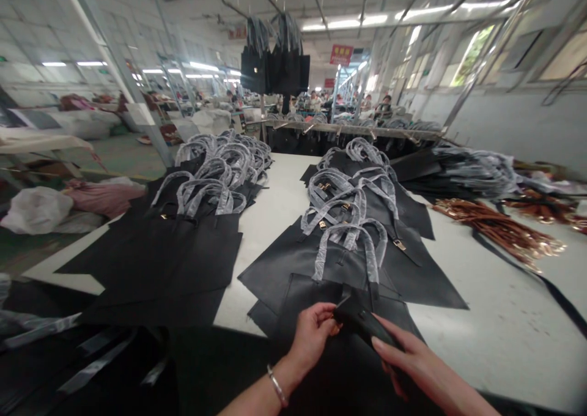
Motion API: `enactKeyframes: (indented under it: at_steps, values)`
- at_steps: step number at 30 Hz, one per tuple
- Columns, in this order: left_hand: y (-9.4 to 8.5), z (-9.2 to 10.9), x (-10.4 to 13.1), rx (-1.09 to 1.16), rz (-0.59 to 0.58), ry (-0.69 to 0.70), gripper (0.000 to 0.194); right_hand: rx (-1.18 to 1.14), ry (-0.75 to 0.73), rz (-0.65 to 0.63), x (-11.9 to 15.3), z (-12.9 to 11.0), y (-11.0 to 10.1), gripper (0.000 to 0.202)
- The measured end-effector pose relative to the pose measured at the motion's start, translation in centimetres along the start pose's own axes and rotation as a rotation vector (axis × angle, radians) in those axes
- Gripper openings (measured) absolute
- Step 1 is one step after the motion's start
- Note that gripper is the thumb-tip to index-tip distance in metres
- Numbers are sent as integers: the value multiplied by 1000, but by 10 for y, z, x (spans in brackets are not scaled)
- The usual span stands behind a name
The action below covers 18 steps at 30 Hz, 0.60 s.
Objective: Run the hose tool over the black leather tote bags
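Black strap [362, 321], pinched by both hands, lower end hidden

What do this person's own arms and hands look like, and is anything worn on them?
Both are bare: no gloves and no sleeves in view. The left hand has a thin silver-coloured bangle around its wrist. The right hand shows no ring, watch or bracelet on the part in view, and its nails look plain and unpainted.

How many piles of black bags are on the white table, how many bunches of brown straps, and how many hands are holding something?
Piles of black bags with wrapped handles: 2, one left and one middle
Bunches of brown straps: 1
Hands on the black strap piece: 2, left hand and right hand
Total: 5
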<state>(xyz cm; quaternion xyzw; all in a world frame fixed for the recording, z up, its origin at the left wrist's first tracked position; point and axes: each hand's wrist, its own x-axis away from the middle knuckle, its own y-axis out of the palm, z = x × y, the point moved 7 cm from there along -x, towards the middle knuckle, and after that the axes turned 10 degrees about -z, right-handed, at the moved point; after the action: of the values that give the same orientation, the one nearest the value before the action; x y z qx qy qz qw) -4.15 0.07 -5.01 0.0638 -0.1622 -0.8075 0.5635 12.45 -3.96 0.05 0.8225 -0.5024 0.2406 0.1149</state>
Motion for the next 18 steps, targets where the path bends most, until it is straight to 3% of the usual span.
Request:
enactKeyframes:
  at_steps: [4,8,11,15,18]
  values:
    - [-5,-3,-2,-175,52,-13,31,77,-50,128,-8,-10,-11,75]
    - [-13,24,1,-653,105,136,29,132,-54,182,-5,-16,-20,75]
    - [-15,39,1,-815,88,189,17,142,-31,165,6,-11,-21,76]
    - [-22,19,-7,-480,49,-116,24,129,3,131,16,-3,-15,77]
    - [-13,8,-9,-208,-19,-186,33,86,-3,65,15,-2,-6,76]
